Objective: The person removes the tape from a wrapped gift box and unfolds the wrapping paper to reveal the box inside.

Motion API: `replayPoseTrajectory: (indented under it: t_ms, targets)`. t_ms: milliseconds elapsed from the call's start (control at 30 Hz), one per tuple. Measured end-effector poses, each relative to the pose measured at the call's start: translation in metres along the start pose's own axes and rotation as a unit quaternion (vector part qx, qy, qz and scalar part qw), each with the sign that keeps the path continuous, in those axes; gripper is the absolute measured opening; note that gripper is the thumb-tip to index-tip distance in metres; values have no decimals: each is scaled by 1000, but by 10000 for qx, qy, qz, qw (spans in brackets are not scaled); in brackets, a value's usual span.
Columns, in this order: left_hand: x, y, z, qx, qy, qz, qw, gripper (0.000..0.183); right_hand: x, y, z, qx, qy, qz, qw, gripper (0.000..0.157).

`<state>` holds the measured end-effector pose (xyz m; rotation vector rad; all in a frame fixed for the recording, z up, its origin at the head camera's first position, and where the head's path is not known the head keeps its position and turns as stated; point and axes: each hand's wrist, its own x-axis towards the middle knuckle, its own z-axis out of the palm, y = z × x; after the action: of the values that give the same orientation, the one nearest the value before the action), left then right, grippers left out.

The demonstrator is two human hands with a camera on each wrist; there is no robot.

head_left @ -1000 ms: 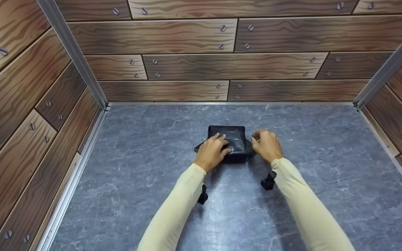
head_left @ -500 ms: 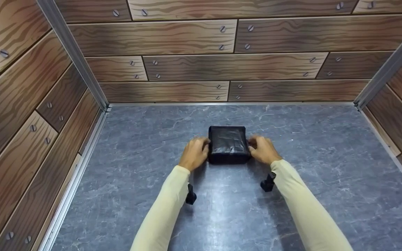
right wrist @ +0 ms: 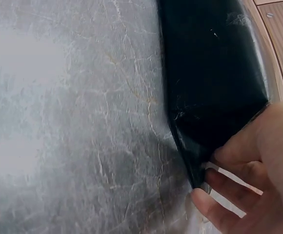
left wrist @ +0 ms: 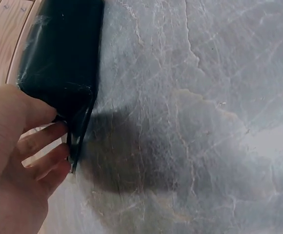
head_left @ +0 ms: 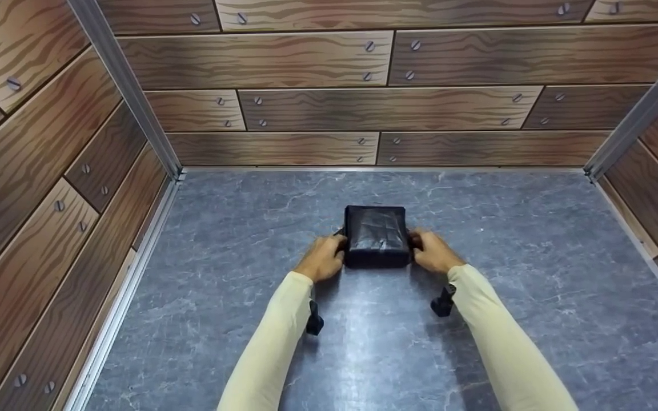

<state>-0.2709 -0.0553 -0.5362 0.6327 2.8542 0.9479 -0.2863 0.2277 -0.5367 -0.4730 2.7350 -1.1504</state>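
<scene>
A box-shaped package wrapped in shiny black sheet lies on the grey floor in the head view. At its left end, my left hand pinches a pointed flap of the black wrapping between thumb and fingers, as the left wrist view shows. My right hand does likewise at the opposite end, with its thumb and fingers on the other tapered flap. What the package contains is hidden by the wrapping.
Grey marbled surface surrounds the package. Wood-patterned walls stand behind and at both sides, joined by metal corner rails. A small black device hangs under each wrist.
My left hand has come off the package's top and moved left to its end flap. My right hand stays at the right end, now slightly lower. The side flaps no longer stick out as far.
</scene>
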Motion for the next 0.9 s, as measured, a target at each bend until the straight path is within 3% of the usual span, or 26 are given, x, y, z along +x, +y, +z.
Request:
replayPoseTrajectory:
  t_ms: [300,433,600,900]
  targets:
    - [0,-2,0,-48,-119,-68,9999,34,-4,4,0,-109,55,-265,9996,50]
    - [0,-3,2,-158,-84,-12,9998,29,-5,5,0,-112,94,-376,9992,45]
    - [0,-4,2,-266,8,3,9996,25,-6,7,-2,-233,187,-320,9990,42]
    - [-3,-6,-3,-477,121,8,9988,17,-9,3,-9,107,89,-284,9995,39]
